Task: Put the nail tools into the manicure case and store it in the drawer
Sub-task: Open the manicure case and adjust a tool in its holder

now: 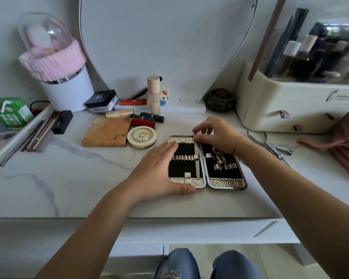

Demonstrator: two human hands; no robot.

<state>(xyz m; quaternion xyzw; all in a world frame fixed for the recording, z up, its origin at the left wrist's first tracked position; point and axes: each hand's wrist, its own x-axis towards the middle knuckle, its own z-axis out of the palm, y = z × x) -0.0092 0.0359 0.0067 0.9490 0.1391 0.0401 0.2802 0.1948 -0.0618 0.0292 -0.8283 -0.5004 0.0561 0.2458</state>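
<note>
Pressing the open case [226, 182] down on the surface [89, 188] with the flat, straight-fingered left hand [159, 168]; pinching the file [197, 164] by its top with the right hand [216, 133]. Could slip from the strap [186, 157] if pushed crooked. Other tools [278, 148] lying apart, right.

One wide-angle camera on the person's head looks forward and steeply down at the table [69, 188], close enough that both forearms enter from the bottom edge. The left hand's [159, 168] fingertips [174, 145] sit mid-frame. The right hand's [216, 133] fingers [197, 130], pinching a nail file [196, 162], are just beside them. A mirror [169, 47] rises beyond the fingertips, and the knees [181, 262] lie nearest the camera.
</note>
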